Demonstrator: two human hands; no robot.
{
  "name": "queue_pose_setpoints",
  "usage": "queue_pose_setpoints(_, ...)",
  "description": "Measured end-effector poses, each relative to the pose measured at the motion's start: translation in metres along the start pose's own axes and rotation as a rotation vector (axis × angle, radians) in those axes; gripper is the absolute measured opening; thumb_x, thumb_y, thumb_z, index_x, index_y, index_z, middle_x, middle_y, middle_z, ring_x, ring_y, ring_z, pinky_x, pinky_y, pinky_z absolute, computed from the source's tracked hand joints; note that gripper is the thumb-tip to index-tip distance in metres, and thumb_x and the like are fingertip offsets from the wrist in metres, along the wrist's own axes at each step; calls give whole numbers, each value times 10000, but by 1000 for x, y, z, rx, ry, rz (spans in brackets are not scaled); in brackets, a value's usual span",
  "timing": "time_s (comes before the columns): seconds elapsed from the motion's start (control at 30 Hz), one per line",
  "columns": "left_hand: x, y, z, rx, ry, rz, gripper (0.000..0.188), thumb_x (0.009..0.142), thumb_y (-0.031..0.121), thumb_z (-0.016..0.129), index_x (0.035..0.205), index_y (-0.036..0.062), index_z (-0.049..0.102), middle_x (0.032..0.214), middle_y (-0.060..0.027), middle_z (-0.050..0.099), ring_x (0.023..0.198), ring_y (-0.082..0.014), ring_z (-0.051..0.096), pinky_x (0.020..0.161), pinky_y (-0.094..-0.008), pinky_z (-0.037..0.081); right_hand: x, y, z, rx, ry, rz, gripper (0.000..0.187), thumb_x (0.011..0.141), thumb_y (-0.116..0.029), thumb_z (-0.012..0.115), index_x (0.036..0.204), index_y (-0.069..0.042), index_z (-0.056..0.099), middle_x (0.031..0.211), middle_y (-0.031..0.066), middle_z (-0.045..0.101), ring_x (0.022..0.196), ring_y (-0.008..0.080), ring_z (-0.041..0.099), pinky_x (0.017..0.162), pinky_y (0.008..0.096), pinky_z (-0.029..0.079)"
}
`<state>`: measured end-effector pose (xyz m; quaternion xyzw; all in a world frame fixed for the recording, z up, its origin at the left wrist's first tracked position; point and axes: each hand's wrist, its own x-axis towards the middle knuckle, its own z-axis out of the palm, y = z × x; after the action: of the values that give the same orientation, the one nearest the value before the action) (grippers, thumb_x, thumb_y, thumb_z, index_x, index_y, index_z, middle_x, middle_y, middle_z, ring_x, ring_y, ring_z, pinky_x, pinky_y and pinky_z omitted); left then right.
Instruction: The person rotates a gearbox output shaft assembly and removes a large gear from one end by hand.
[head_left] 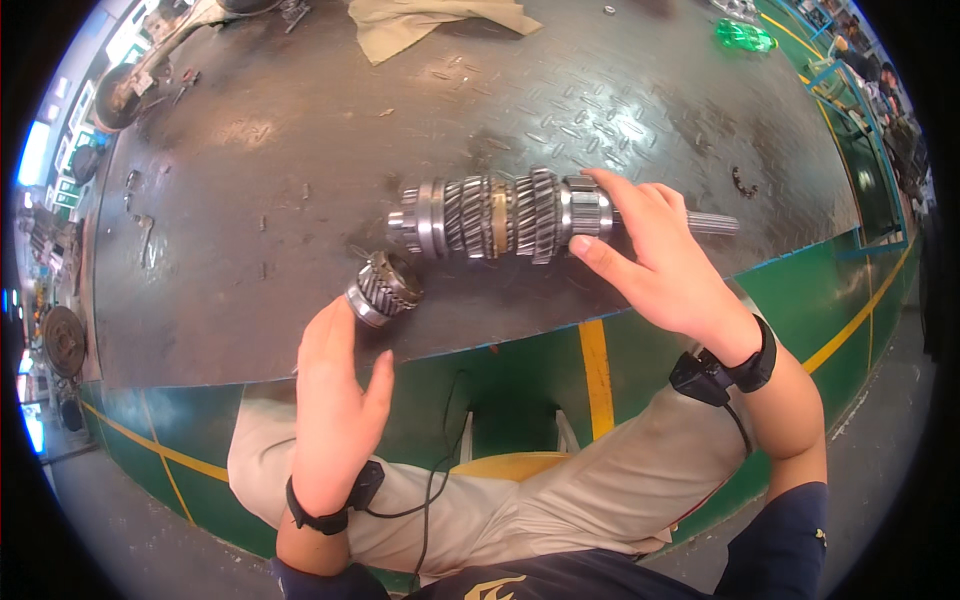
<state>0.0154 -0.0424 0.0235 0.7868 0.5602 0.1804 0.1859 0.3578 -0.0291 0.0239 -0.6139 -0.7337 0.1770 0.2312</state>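
Observation:
A gearbox shaft with several helical gears and a brass-coloured ring lies on its side on the metal table. My right hand wraps its thumb and fingers round a ribbed steel collar near the shaft's right end. Beyond that hand the splined shaft end sticks out to the right. A loose helical gear with a smooth ring at its base sits near the table's front edge, tilted. My left hand is at the near side of this gear, fingers stretched and thumb apart; whether the fingertips touch it I cannot tell.
The dark steel table has a front edge close to my legs. A brown cloth and a green plastic bottle lie at the far side. A small dark broken ring is at the right, and metal parts are scattered left.

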Motion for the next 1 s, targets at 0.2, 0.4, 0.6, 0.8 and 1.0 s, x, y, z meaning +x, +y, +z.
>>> queue_pose_setpoints(0.2, -3, -3, 2, 21, -17, 1, 672, 876, 5, 749, 1496, -70, 502, 1476, -283, 568, 1397, -463, 517, 1193, -485, 407, 11, -1, -4, 8, -16, 6, 676, 970, -343, 763, 1482, 31, 528, 1319, 206, 679, 1234, 381, 587, 1177, 466, 334)
queue_pose_setpoints(0.4, 7, -2, -5, 104, 15, 0, 640, 873, 24, 757, 1468, -60, 536, 1483, -266, 568, 1400, -444, 520, 1194, -491, 407, 21, 5, -8, -29, 20, -45, 745, 877, -305, 822, 1481, 21, 533, 1342, 209, 675, 1251, 385, 592, 1189, 479, 333)
queue_pose_setpoints(0.6, 16, -24, 0, 134, 108, -74, 539, 871, 23, 741, 1388, -63, 612, 1492, -261, 568, 1394, -449, 529, 1192, -487, 426, 32, 21, -16, -24, -74, -76, 747, 775, -85, 750, 1492, -34, 546, 1373, 182, 667, 1335, 372, 568, 1239, 521, 299)
queue_pose_setpoints(0.8, 26, -49, 4, 131, 247, -33, 408, 846, 10, 737, 1249, -40, 695, 1348, -241, 651, 1269, -448, 604, 1092, -508, 490, 38, 35, -9, -42, -44, -123, 787, 717, 40, 699, 1486, -55, 558, 1413, 161, 659, 1398, 372, 537, 1291, 566, 226)
queue_pose_setpoints(1.0, 40, -61, 4, 216, 327, -53, 352, 837, 9, 737, 1184, -45, 719, 1193, -245, 692, 1117, -451, 654, 979, -523, 535, 44, 43, -7, -67, -64, -129, 740, 732, -50, 723, 1462, -66, 598, 1451, 154, 658, 1392, 385, 538, 1226, 528, 300)
